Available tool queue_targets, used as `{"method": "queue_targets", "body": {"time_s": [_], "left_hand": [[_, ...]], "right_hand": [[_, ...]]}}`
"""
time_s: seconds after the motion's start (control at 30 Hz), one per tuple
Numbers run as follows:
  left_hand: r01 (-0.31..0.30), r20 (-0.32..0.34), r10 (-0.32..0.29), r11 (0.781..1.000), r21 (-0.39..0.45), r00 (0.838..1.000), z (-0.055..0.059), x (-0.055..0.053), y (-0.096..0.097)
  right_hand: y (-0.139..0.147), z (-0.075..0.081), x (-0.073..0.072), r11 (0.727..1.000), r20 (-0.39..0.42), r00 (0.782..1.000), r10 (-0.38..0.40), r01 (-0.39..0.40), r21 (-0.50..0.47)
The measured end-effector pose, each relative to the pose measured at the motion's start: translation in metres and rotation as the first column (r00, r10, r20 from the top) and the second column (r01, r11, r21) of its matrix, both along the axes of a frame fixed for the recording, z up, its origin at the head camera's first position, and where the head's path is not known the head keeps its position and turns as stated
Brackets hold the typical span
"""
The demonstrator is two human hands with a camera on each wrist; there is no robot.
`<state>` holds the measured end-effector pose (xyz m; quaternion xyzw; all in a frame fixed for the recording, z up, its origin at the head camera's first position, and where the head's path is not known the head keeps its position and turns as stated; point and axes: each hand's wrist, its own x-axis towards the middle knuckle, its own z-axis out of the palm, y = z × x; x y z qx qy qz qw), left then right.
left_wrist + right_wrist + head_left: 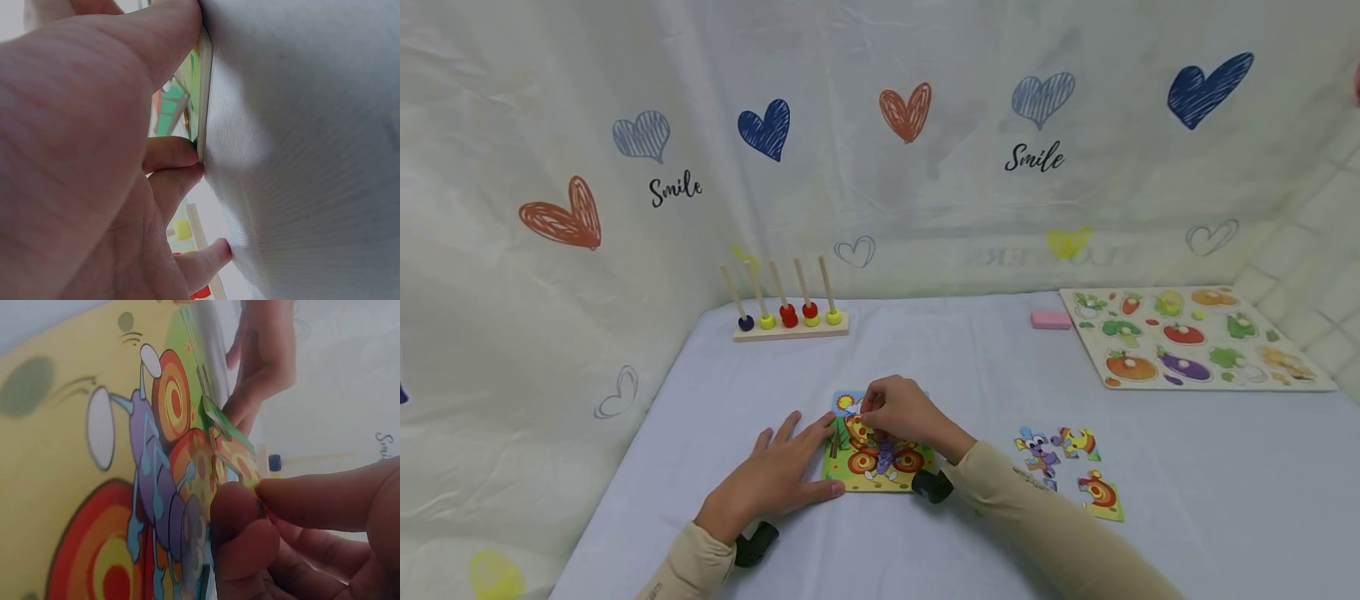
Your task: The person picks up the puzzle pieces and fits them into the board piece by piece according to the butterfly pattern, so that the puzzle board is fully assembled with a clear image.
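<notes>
Purple-bodied butterfly puzzle [886, 460], wings orange-ringed, is touched at its edge by the spread left hand [778, 473]; a piece [239, 461], apparently yellow-spotted, is pinched by the right hand [906, 408].

A creased white sheet [962, 208] printed with blue, orange-red and yellow hearts [906, 112] and black "Smile" lettering [1034, 157] hangs behind a flat table [1225, 500] covered in pale cloth, under soft light.

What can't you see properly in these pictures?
- Head view: top right of the puzzle board, covered by the right hand.
- Right wrist view: part of the pinched piece, hidden by fingers.
- Left wrist view: most of the board, blocked by the left hand.
- Head view: print on the right sleeve, too small.
</notes>
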<state>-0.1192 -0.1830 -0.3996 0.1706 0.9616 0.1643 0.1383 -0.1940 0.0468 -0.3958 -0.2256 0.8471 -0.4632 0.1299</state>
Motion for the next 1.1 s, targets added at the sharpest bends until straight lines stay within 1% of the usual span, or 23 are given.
{"method": "queue_targets", "body": {"time_s": [0.13, 0.27, 0.4, 0.5, 0.6, 0.87, 0.97, 1.1], "left_hand": [[0.002, 0.004, -0.002, 1.0, -0.003, 1.0, 0.0, 0.0, 0.001], [0.002, 0.005, -0.002, 1.0, -0.005, 1.0, 0.0, 0.0, 0.002], [0.005, 0.002, -0.005, 1.0, -0.015, 1.0, 0.001, -0.001, 0.002], [0.001, 0.006, -0.001, 1.0, -0.018, 1.0, 0.001, -0.002, 0.002], [-0.008, 0.015, 0.008, 1.0, -0.016, 1.0, 0.001, -0.001, 0.002], [-0.006, 0.003, 0.006, 1.0, -0.004, 1.0, 0.001, 0.0, 0.0], [-0.001, 0.008, 0.001, 1.0, -0.003, 1.0, 0.001, 0.0, 0.0], [0.002, 0.011, -0.002, 1.0, -0.008, 1.0, 0.001, -0.001, 0.0]], "right_hand": [[-0.006, 0.0, 0.001, 0.997, -0.009, 0.999, -0.04, 0.04, 0.058], [-0.011, 0.002, 0.004, 0.989, -0.015, 0.996, -0.085, 0.086, 0.118], [-0.015, 0.002, 0.006, 0.98, -0.063, 0.993, -0.104, 0.113, 0.166], [-0.018, 0.001, 0.005, 0.974, -0.105, 0.99, -0.091, 0.11, 0.197], [-0.02, 0.002, 0.006, 0.971, -0.119, 0.991, -0.063, 0.088, 0.22], [-0.031, 0.005, 0.01, 0.944, -0.109, 0.994, -0.014, 0.049, 0.326], [-0.033, 0.003, 0.011, 0.937, -0.128, 0.992, -0.009, 0.053, 0.345], [-0.032, 0.001, 0.01, 0.937, -0.13, 0.991, -0.018, 0.063, 0.345]]}}
